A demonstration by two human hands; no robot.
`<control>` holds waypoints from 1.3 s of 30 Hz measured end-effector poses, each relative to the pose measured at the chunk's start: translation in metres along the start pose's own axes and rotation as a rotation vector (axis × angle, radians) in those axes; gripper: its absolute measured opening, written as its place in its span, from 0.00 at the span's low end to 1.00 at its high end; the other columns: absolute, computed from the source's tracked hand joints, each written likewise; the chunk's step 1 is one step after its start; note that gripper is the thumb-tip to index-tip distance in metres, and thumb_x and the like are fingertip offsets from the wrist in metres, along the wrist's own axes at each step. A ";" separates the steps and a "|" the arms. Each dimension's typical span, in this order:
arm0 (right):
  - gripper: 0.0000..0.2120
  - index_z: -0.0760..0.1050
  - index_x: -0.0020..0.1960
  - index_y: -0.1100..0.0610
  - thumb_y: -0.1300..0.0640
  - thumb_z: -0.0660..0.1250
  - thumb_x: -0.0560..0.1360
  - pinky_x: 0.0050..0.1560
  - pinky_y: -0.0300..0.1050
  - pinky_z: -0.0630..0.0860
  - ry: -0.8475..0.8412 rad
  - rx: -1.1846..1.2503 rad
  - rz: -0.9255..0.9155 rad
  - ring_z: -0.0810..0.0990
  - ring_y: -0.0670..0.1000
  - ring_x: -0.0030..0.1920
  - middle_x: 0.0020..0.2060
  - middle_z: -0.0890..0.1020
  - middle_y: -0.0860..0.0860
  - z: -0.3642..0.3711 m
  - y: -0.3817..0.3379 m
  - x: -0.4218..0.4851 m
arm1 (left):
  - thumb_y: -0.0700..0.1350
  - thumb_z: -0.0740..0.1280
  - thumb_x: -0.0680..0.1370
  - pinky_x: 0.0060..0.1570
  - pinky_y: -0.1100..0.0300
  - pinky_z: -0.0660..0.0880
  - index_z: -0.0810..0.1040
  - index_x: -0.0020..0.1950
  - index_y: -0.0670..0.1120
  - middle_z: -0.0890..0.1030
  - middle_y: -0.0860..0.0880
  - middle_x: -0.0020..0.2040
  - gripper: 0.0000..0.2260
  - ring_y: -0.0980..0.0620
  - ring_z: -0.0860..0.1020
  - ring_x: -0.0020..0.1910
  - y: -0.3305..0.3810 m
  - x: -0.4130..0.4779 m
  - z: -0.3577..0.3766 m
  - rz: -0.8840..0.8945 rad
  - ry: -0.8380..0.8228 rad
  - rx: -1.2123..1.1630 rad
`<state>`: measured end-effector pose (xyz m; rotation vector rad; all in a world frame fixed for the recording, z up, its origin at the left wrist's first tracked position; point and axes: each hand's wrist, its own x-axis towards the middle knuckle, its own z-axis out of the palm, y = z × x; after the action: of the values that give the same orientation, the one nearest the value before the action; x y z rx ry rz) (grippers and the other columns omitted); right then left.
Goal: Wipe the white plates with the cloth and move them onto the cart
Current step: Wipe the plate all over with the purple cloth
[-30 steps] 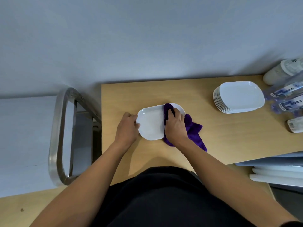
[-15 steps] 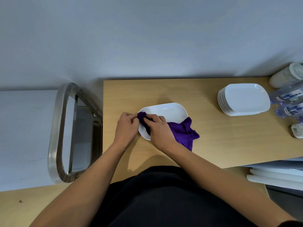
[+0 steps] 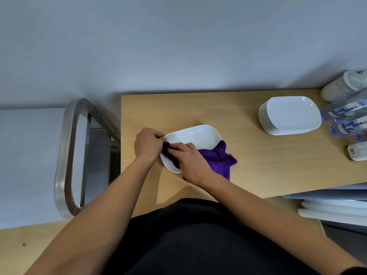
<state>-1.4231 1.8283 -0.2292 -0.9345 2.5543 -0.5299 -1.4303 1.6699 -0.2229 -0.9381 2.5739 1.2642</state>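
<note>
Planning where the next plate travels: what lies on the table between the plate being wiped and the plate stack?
Only bare tabletop separates the plate from the stack, per the head view.

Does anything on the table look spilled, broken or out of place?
Nothing stands out. The plate being wiped looks intact, the stack of plates sits squarely, and the table shows no spill.

Wooden table [image 3: 258, 171], water bottles [image 3: 345, 118] (lying flat)

Left grip [image 3: 149, 144] clenched, right grip [image 3: 191, 162] pressing.
</note>
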 end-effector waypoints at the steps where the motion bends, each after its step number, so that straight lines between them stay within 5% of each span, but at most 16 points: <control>1: 0.29 0.71 0.71 0.55 0.69 0.63 0.71 0.61 0.51 0.71 -0.015 -0.007 -0.013 0.71 0.59 0.59 0.69 0.72 0.49 0.000 0.000 -0.001 | 0.40 0.68 0.76 0.42 0.59 0.72 0.86 0.49 0.51 0.85 0.52 0.50 0.09 0.50 0.81 0.48 0.002 0.000 0.002 0.021 0.009 0.047; 8: 0.28 0.73 0.69 0.51 0.66 0.69 0.71 0.60 0.50 0.73 -0.150 -0.170 -0.113 0.72 0.56 0.60 0.66 0.75 0.49 -0.007 0.014 -0.038 | 0.33 0.60 0.75 0.34 0.60 0.65 0.84 0.50 0.52 0.78 0.55 0.51 0.18 0.51 0.76 0.45 -0.002 -0.004 0.014 0.219 0.029 0.205; 11: 0.24 0.74 0.69 0.52 0.65 0.66 0.74 0.61 0.51 0.73 -0.081 -0.199 0.051 0.71 0.57 0.63 0.66 0.73 0.51 -0.021 0.034 -0.056 | 0.33 0.60 0.73 0.34 0.61 0.65 0.83 0.50 0.52 0.78 0.55 0.50 0.18 0.52 0.76 0.45 -0.003 -0.003 0.014 0.255 0.021 0.175; 15: 0.22 0.70 0.69 0.53 0.66 0.60 0.77 0.50 0.47 0.74 0.032 -0.259 0.397 0.66 0.60 0.63 0.67 0.66 0.54 -0.041 0.061 -0.060 | 0.31 0.59 0.74 0.35 0.59 0.69 0.84 0.50 0.50 0.79 0.55 0.51 0.19 0.52 0.76 0.45 -0.004 -0.001 0.016 0.286 0.013 0.161; 22: 0.25 0.66 0.70 0.60 0.71 0.60 0.74 0.49 0.47 0.77 0.065 -0.246 0.487 0.66 0.59 0.61 0.68 0.63 0.57 -0.042 0.058 -0.021 | 0.32 0.62 0.77 0.46 0.52 0.76 0.85 0.53 0.47 0.80 0.53 0.51 0.15 0.49 0.79 0.49 0.002 0.002 0.019 0.312 -0.006 0.132; 27: 0.29 0.63 0.72 0.60 0.72 0.59 0.72 0.57 0.47 0.74 0.098 -0.197 0.425 0.67 0.59 0.60 0.69 0.63 0.58 -0.030 0.036 -0.001 | 0.33 0.64 0.77 0.48 0.54 0.76 0.85 0.54 0.46 0.80 0.52 0.51 0.14 0.50 0.78 0.49 0.001 0.003 0.017 0.306 -0.020 0.109; 33: 0.29 0.71 0.68 0.62 0.72 0.65 0.68 0.57 0.53 0.74 0.025 -0.167 0.045 0.71 0.62 0.54 0.67 0.68 0.60 -0.008 0.017 0.006 | 0.37 0.66 0.77 0.42 0.59 0.70 0.85 0.54 0.49 0.77 0.52 0.46 0.11 0.50 0.77 0.46 0.003 0.006 0.014 0.318 -0.049 0.139; 39: 0.28 0.69 0.70 0.57 0.69 0.65 0.71 0.53 0.51 0.75 0.088 -0.249 0.175 0.70 0.60 0.58 0.69 0.68 0.56 -0.020 0.024 0.002 | 0.38 0.64 0.79 0.42 0.56 0.73 0.84 0.57 0.48 0.76 0.52 0.47 0.12 0.52 0.76 0.45 0.001 0.006 0.015 0.331 -0.029 0.167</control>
<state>-1.4461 1.8485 -0.2234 -0.7689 2.7948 -0.2097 -1.4378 1.6787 -0.2338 -0.4741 2.8405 1.0942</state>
